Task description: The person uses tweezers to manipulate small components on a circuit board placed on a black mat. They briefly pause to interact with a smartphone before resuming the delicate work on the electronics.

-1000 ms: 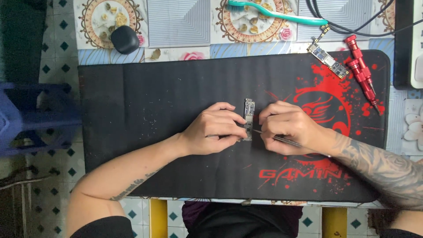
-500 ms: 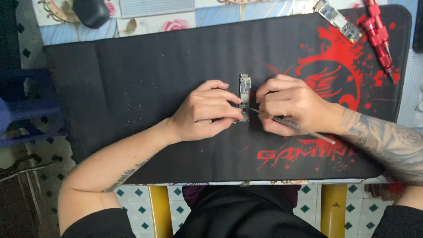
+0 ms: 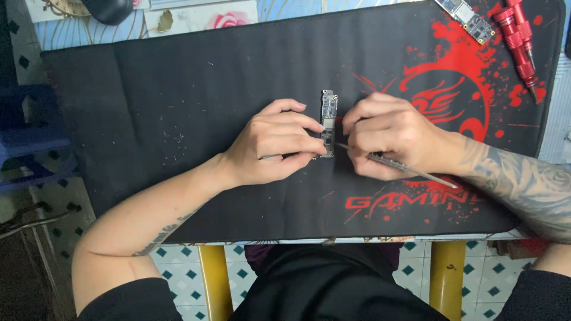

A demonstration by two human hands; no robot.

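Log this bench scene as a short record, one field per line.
Surface: black desk mat with red splatter artwork, on a patterned tablecloth
Left hand: fingertips pressing on a narrow circuit board that lies flat on the mat
Right hand: holding a thin metal tool, its tip at the board's lower part
Top right: second circuit board beside red screwdrivers
Top left: dark rounded object, partly out of frame
Below the table edge: yellow table legs, tiled floor
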